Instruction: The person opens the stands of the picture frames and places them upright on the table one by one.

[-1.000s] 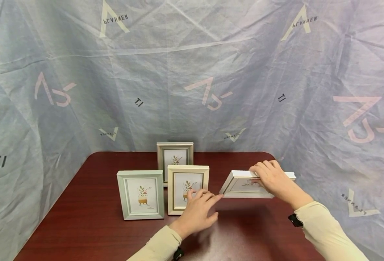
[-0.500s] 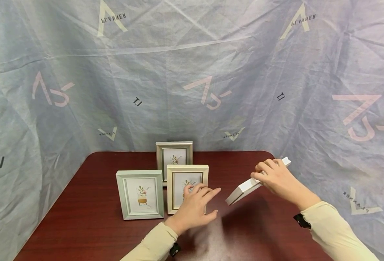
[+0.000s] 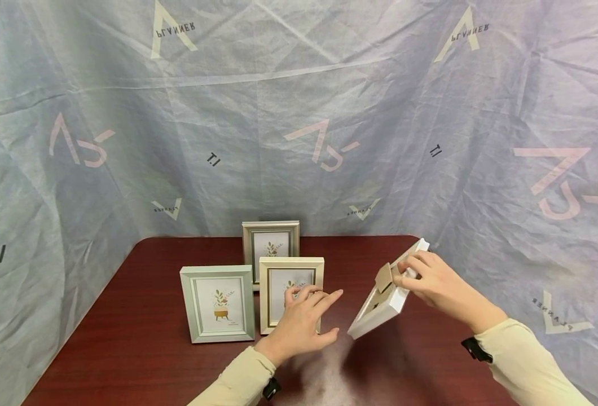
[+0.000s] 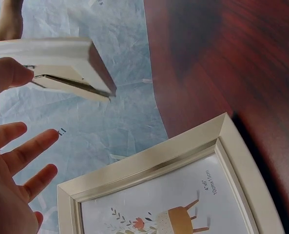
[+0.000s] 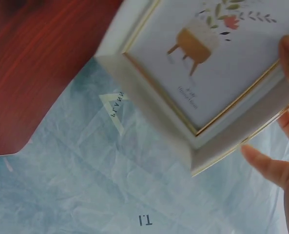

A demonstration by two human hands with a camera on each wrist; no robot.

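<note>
My right hand [image 3: 438, 287] grips a white picture frame [image 3: 380, 318] by one edge, tilted above the table's right side. Its backing and the beige stand flap [image 3: 383, 278] face me in the head view. The right wrist view shows the front of that white frame [image 5: 159, 109], with a gold inner line and a plant print. My left hand [image 3: 306, 324] hovers with spread fingers before a cream picture frame [image 3: 265, 299], hiding part of its print. In the left wrist view, nothing is between the left hand's fingers [image 4: 34, 185].
A pale green picture frame [image 3: 188, 304] stands upright left of the cream one. Behind them is a champagne-coloured frame [image 3: 248, 254], partly covered. The dark red table [image 3: 141, 316] ends at a grey printed cloth [image 3: 258, 141] at the back and sides.
My right hand has turned the white frame from its front edge-up view until its back shows. The left hand has drawn slightly away from the white frame; the standing frames have stayed put.
</note>
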